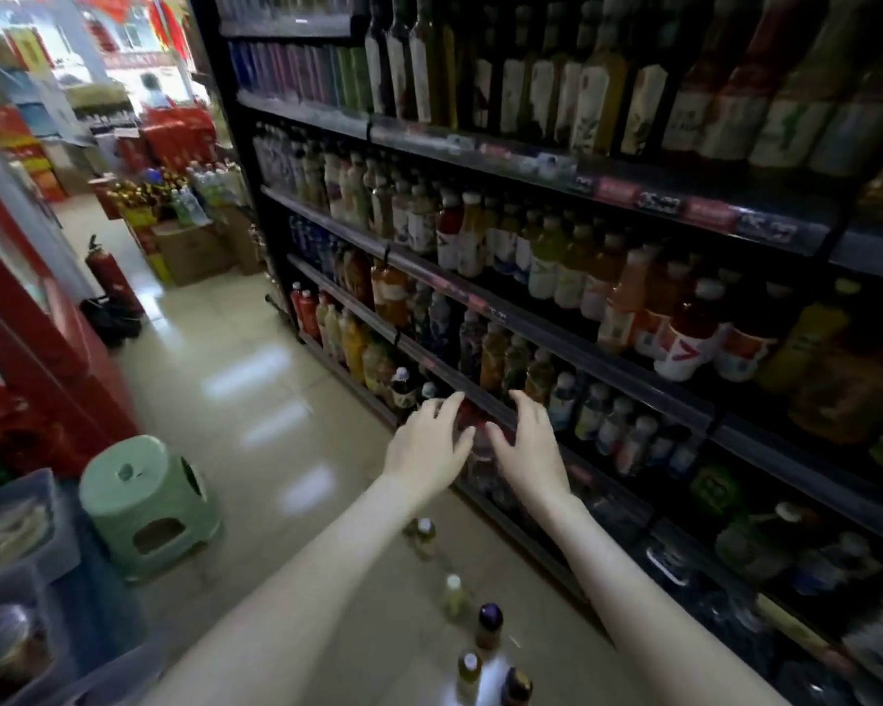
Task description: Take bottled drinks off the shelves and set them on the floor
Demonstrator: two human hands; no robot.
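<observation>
A dark shelf unit (500,318) runs along the right, packed with bottled drinks on every level. Both my hands reach to its lowest levels. My left hand (429,445) and my right hand (528,450) flank a clear bottle with a red top (475,425) at the shelf front, fingers spread and loosely bent. The blur hides whether either hand grips it. Several small bottles (489,624) stand in a row on the floor tiles below my forearms, close to the shelf base.
A pale green plastic stool (149,507) stands on the floor to the left. Clear storage bins (16,552) fill the lower left corner. A red cabinet (47,349), a fire extinguisher (110,277) and stacked cartons (189,247) line the aisle farther back.
</observation>
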